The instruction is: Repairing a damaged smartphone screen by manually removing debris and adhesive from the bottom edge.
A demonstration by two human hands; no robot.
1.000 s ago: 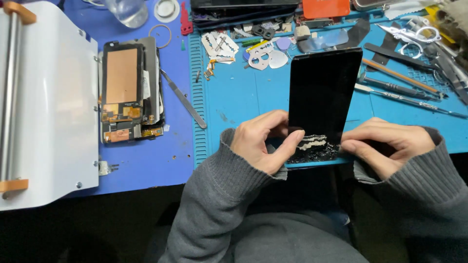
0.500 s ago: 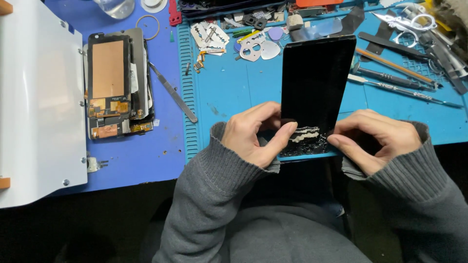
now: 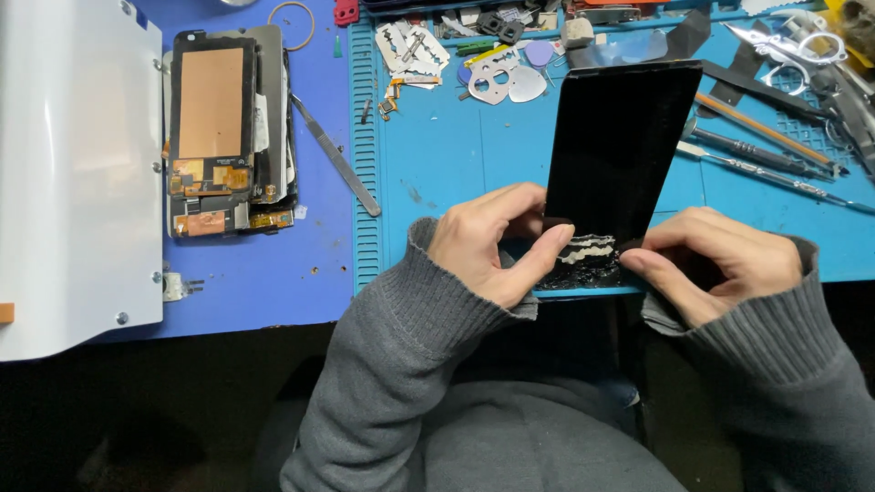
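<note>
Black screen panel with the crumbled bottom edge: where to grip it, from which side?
Probably by the two long side edges of the black screen panel, above mid-height, coming in from left and right. That part looks flat and intact. The bottom edge is broken into pale shards, where the left hand and right hand pinch it now, so avoid pressing there.

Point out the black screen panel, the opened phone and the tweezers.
Black screen panel (image 3: pixel 622 137), head view, middle of its dark face.
Opened phone (image 3: pixel 211 102), head view, on its copper sheet.
Tweezers (image 3: pixel 335 166), head view, middle of the metal shaft.
</note>
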